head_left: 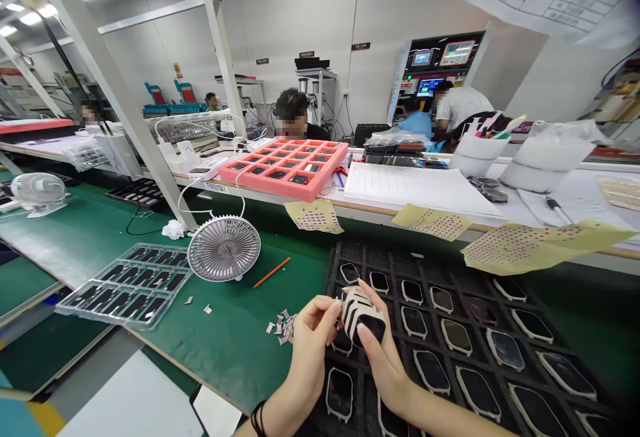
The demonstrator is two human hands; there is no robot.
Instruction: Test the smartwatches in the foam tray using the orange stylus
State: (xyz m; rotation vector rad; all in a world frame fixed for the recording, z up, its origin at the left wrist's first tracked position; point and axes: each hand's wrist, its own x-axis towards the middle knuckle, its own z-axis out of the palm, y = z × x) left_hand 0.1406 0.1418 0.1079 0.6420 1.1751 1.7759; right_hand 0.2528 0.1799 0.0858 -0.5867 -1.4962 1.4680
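Note:
My right hand (387, 364) is wrapped round a smartwatch body (371, 330) with a dark face; pale and black stripes run along its upper part, and I cannot tell whether they are several stacked cases. Close against its left edge, my left hand (314, 330) is closed in a pinch. Whatever those fingers hold is too small to name. Beneath both hands lies a black foam tray (400, 270) with more watch bodies (413, 322) in its compartments. Small pale pieces (284, 327) are piled on the green bench just left of my left hand.
A grey fan (225, 248) and an orange stick (272, 272) stand left of the tray. Further left is a clear plastic tray (95, 284) of dark parts. A shelf ahead carries a pink foam tray (320, 187) and papers (415, 187). People sit beyond it.

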